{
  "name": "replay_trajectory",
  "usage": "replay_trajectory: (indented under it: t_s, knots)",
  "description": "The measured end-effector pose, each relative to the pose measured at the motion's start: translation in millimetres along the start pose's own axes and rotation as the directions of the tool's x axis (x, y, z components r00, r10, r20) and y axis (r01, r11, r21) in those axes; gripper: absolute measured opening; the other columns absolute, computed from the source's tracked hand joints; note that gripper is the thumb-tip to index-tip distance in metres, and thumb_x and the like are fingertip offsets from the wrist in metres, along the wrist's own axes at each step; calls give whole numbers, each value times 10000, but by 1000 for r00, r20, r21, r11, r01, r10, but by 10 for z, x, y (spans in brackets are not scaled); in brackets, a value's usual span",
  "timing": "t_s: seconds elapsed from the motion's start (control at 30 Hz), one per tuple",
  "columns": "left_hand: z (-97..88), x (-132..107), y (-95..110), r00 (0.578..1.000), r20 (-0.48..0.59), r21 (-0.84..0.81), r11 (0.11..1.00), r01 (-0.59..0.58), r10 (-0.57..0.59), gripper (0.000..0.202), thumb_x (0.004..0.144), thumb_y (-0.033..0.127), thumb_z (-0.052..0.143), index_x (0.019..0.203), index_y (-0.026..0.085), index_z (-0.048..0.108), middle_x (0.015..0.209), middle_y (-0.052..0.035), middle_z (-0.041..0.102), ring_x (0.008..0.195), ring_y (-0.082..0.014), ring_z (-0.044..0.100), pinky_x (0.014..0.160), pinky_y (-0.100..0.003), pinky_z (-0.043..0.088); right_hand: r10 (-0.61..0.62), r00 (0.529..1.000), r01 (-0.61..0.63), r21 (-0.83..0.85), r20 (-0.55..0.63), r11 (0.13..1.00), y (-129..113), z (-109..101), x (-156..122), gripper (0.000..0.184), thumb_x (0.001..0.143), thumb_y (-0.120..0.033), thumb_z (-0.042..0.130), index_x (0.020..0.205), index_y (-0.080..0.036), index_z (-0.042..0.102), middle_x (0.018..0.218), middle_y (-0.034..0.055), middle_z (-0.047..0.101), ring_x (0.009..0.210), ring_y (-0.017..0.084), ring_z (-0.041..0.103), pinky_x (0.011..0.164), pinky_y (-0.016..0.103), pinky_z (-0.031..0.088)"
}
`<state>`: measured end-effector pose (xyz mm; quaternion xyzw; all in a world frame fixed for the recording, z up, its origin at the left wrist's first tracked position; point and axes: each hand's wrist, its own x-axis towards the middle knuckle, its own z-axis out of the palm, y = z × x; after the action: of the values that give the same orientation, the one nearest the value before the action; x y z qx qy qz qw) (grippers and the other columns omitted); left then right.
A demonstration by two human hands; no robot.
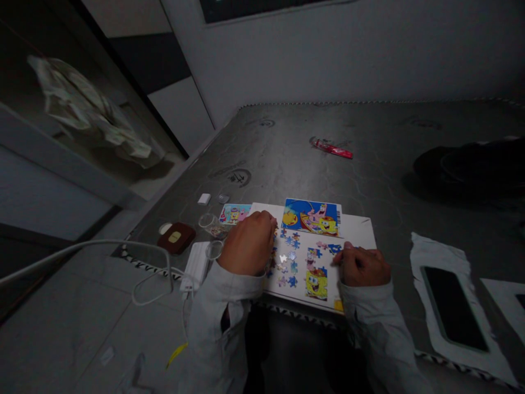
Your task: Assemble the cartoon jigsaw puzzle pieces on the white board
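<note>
Cardboard-looking puzzle pieces [292, 281] on the white board [359, 230] should feel light and stiff, so we'd pinch their edges; our left hand [251, 241] and right hand [365, 266] curl half-closed, whether gripping anything we cannot tell.

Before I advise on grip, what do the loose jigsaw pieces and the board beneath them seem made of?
Jigsaw pieces: probably printed cardboard, glossy; one catches a bright glint. White board: perhaps matte cardboard; its smooth, plain face shows no sharp glint.

It looks like a home: pale cloth [92, 109] hangs at left beside a panelled door [150, 63]; a cartoon jigsaw [316, 284] lies near.
</note>
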<state>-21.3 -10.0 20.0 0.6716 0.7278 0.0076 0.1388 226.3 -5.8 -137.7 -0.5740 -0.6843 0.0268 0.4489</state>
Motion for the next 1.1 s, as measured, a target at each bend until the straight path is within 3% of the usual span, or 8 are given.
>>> replay_trajectory:
  t_s: [0.2, 1.1]
  knots:
    - [-16, -25, 15, 999, -36, 29, 999, -19, 20, 352, 1233, 211, 391, 1284, 117, 727, 1321, -185, 797, 1217, -318, 775, 1005, -431, 587, 21, 1000, -21, -2, 11, 1000, 6, -2, -5, 585, 1172, -412, 561, 648, -276, 783, 635, -10, 745, 634, 179, 695, 883, 364, 510]
    - [-4, -35, -7, 997, -39, 30, 997, -67, 68, 380, 1237, 261, 379, 1198, 132, 734, 1241, -168, 804, 1128, -304, 768, 951, -426, 570, 13, 1000, -13, 3, -15, 1000, 1, 6, -4, 575, 1165, -407, 569, 641, -282, 771, 646, -9, 755, 626, 183, 684, 879, 372, 512]
